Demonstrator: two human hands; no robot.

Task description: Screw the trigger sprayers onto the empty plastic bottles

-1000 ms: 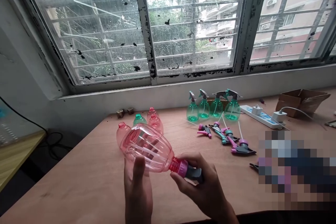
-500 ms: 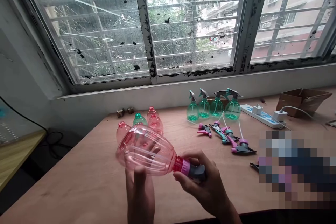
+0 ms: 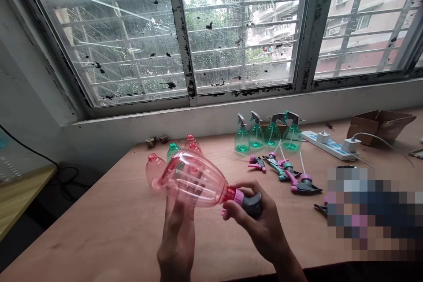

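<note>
I hold a clear pink spray bottle (image 3: pixel 194 178) on its side above the wooden table (image 3: pixel 109 224), its base pointing left and away. My left hand (image 3: pixel 178 229) cups the bottle's body from below, fingers wrapped up around it. My right hand (image 3: pixel 261 224) grips the grey spray head with its pink collar (image 3: pixel 246 200) at the bottle's neck.
Behind the held bottle stand open pink bottles (image 3: pixel 153 169) and a green one (image 3: pixel 172 150). Several green spray bottles (image 3: pixel 267 134) stand by the window sill, with loose spray heads (image 3: pixel 286 172) in front. A power strip (image 3: pixel 330 145) and cardboard box (image 3: pixel 380 125) lie at the right.
The bottle has risen a little and shifted right, its neck end tilting down. My right hand has moved right with the spray head; my left hand has stretched up under the body.
</note>
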